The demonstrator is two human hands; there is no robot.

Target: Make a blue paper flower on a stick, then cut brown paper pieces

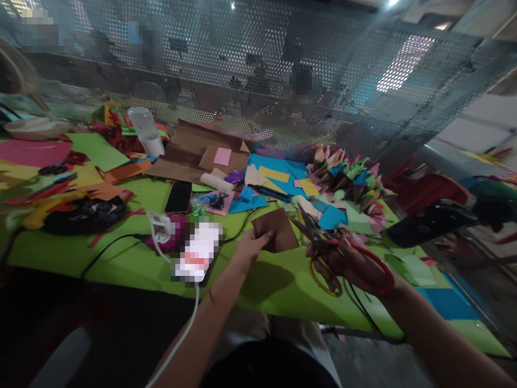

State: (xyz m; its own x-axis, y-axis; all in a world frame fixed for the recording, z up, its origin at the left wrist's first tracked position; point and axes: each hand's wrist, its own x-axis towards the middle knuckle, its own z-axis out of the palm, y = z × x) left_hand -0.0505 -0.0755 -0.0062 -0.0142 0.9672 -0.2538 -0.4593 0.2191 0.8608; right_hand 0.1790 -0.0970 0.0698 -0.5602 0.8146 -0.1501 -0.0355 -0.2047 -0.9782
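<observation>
Between the thumb and fingers of my left hand (255, 242) is a brown square of paper (280, 229), raised over the green table (258, 291). My right hand (343, 264) has its fingers in the handles of a pair of scissors (309, 229), one handle red and the other yellow. The scissor blades are spread apart and point up and left, close to the right edge of the brown square. Whether they touch the paper I cannot tell.
A lit phone (200, 250) with a white cable lies left of my left hand, near a dark phone (178, 198). Behind are brown sheets (181, 153), blue paper (258, 161) and paper flowers (351, 172). A glue gun (48, 210) and clear bottle (143, 129) are at left.
</observation>
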